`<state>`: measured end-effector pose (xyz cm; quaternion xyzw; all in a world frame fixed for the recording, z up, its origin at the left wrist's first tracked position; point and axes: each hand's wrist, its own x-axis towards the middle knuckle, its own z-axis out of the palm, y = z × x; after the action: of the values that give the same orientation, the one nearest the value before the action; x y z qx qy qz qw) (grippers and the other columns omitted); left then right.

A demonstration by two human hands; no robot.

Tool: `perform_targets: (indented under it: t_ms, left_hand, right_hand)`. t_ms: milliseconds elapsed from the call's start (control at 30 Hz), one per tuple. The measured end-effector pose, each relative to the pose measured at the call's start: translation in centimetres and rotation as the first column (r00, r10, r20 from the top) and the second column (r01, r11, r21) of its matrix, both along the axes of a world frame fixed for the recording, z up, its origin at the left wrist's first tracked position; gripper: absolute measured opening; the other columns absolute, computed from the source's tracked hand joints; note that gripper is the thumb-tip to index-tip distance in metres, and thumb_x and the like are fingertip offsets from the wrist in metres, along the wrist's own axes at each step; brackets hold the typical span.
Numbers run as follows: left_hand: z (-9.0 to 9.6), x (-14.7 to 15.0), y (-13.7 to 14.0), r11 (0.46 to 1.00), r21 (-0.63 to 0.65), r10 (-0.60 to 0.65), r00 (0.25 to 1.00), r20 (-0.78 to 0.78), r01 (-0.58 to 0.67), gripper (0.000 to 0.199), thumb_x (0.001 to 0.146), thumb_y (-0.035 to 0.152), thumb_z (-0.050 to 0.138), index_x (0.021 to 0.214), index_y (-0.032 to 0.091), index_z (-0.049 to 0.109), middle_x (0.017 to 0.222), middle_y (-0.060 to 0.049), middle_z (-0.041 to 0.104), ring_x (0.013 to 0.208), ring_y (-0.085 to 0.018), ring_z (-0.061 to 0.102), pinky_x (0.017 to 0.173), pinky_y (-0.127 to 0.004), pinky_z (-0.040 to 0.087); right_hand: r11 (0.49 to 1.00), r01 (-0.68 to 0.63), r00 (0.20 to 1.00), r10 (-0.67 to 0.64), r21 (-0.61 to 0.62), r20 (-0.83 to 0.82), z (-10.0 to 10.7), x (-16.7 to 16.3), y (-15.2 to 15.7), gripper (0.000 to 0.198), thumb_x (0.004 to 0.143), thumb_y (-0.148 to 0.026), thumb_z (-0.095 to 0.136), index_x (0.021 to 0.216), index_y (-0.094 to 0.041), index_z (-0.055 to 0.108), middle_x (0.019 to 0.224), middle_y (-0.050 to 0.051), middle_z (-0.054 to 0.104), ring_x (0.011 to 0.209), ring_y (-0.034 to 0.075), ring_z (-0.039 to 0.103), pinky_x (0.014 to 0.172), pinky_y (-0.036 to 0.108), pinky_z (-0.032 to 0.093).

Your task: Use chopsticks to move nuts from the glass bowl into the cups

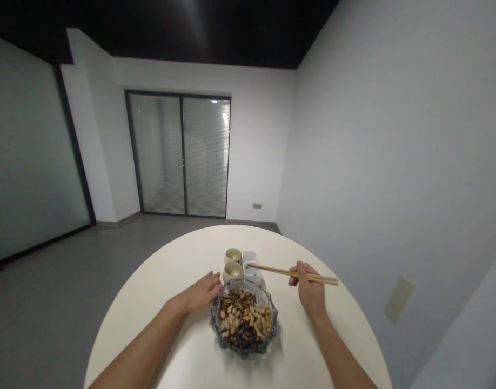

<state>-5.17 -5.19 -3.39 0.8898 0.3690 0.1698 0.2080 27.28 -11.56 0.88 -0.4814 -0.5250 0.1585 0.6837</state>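
Note:
My right hand [309, 289] grips a pair of wooden chopsticks [280, 270], held nearly level and pointing left. Their tips are at the near white square cup [252, 274]; whether they pinch anything is too small to tell. My left hand [205, 290] lies with fingers stretched out, close to the glass bowl's left rim and the near round cup. The glass bowl [245, 351] holds sections of striped seeds [236, 301], pistachios [230, 320], peanuts [260, 320] and dark seeds [247, 337]. Behind it stand two pale green round cups [233, 272] and a second white cup [250, 255].
Everything stands on a round cream table [183, 346]. A white wall [394, 135] with a socket plate [400, 300] runs along the right. Glass doors with blinds [181, 156] are in the far wall, and a frosted glass partition [33, 151] stands at left.

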Motion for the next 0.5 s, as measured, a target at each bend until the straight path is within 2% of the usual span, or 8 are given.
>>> perform_targets:
  t_ms: [300, 500]
  left_hand:
    - [0.53, 0.1, -0.46, 1.0, 0.001, 0.008, 1.0, 0.021, -0.008, 0.061, 0.101, 0.059, 0.02, 0.115, 0.019, 0.063, 0.134, -0.01, 0.06, 0.14, -0.028, 0.036, 0.122, -0.047, 0.015]
    - [0.4, 0.14, -0.37, 1.0, 0.016, -0.004, 1.0, 0.023, 0.003, 0.059, 0.102, 0.058, 0.021, 0.114, 0.019, 0.063, 0.133, -0.009, 0.061, 0.139, -0.028, 0.038, 0.122, -0.047, 0.015]
  right_hand:
    - [0.996, 0.055, 0.997, -0.052, -0.069, 0.048, 0.15, 0.11, 0.1, 0.055, 0.088, -0.068, 0.051, 0.072, -0.018, 0.066, 0.049, 0.001, 0.058, 0.047, 0.016, 0.054, 0.049, 0.026, 0.043]
    - [0.995, 0.031, 0.996, -0.023, -0.096, 0.081, -0.37, 0.35, 0.48, 0.055, 0.09, -0.067, 0.049, 0.073, -0.018, 0.066, 0.051, 0.001, 0.06, 0.05, 0.017, 0.056, 0.051, 0.027, 0.045]
